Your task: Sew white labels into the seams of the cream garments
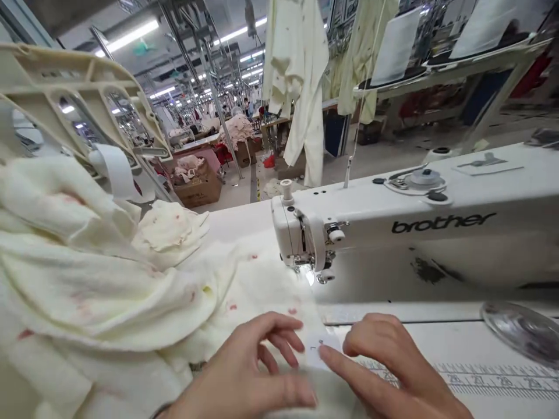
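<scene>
My left hand (244, 372) and right hand (393, 366) lie open, fingertips flat on soft, light cream fleece (109, 291); take hold beside the small white label (321, 349), apparently cloth, near the sewing machine's presser foot (323, 273).

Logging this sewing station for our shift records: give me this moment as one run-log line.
left hand: resting on cream fabric | right hand: fingertip on small white tag | nearby: sewing machine
</scene>
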A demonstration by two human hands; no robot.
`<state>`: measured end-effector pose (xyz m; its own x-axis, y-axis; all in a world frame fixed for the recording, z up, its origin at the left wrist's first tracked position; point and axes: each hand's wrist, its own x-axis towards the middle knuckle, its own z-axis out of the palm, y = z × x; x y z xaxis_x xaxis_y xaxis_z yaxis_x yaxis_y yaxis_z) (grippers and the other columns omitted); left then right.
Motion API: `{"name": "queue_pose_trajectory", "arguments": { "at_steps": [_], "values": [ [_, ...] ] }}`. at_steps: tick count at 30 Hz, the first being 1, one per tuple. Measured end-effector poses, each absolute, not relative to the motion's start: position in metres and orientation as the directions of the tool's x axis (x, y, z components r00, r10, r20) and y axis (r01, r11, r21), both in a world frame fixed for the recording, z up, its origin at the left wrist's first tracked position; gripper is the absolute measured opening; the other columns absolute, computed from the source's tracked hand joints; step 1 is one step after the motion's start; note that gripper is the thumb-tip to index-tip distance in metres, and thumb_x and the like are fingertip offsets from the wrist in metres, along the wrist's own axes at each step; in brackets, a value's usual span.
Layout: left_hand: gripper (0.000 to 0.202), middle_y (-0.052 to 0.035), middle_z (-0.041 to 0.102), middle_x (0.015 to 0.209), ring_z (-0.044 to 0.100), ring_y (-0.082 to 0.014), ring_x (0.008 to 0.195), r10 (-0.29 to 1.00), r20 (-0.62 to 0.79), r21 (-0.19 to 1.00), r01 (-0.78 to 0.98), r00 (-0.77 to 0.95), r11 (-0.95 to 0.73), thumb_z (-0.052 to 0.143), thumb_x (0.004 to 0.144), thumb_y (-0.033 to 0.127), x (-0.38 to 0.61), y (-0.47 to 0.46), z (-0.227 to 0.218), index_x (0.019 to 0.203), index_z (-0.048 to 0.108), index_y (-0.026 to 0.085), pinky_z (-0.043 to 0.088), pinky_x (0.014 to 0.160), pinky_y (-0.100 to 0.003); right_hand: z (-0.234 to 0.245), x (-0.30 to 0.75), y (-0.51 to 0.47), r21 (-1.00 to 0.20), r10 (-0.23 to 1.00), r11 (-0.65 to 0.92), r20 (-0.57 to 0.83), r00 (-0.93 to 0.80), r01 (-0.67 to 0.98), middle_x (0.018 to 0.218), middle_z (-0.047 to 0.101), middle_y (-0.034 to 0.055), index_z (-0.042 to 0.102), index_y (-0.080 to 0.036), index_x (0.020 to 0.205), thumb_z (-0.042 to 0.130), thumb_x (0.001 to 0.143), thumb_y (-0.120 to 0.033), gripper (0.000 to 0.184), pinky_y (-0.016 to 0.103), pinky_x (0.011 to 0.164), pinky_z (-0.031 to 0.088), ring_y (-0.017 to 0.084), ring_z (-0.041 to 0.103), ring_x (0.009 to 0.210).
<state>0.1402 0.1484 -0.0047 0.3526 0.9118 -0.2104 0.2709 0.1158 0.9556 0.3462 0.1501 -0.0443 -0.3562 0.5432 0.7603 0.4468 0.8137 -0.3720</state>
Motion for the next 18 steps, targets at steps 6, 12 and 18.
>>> {"name": "queue_pose_trajectory", "arguments": {
  "at_steps": [6,12,18],
  "values": [
    [0.041,0.0005,0.055,0.057,0.053,-0.0062,0.052,0.872,-0.417,0.891,-0.076,0.255,0.448,0.076,0.066,0.046,0.151,0.152,-0.01,0.071,0.055,0.012,0.043,0.054,-0.015,-0.052,0.336,0.144,-0.607,0.727,0.676,0.643,-0.241,0.417,0.095,0.06,0.0038,0.058,-0.029,0.117,0.048,0.088,-0.009,0.036,0.025,0.076,0.051,0.015,0.06,0.088],
    [0.037,0.0,0.056,0.065,0.057,-0.0099,0.059,0.953,-0.279,0.959,0.076,0.121,0.271,0.07,0.073,0.048,0.156,0.144,-0.017,0.071,0.054,0.014,0.048,0.059,-0.02,-0.046,0.325,0.148,-0.997,0.967,0.059,0.046,-0.249,0.047,0.074,0.06,0.0004,0.06,-0.021,0.085,0.054,0.089,-0.043,0.023,0.021,0.063,0.051,0.014,0.061,0.069],
    [0.029,-0.0044,0.062,0.077,0.056,-0.0131,0.072,0.958,-0.238,0.955,0.216,0.157,0.202,0.068,0.075,0.041,0.155,0.147,-0.015,0.083,0.059,0.014,0.047,0.068,-0.023,-0.042,0.32,0.15,-0.997,0.978,0.004,-0.012,-0.21,0.074,0.061,0.053,-0.0014,0.056,-0.019,0.068,0.056,0.084,-0.045,0.03,0.022,0.056,0.045,0.013,0.053,0.059]
  ]
}}
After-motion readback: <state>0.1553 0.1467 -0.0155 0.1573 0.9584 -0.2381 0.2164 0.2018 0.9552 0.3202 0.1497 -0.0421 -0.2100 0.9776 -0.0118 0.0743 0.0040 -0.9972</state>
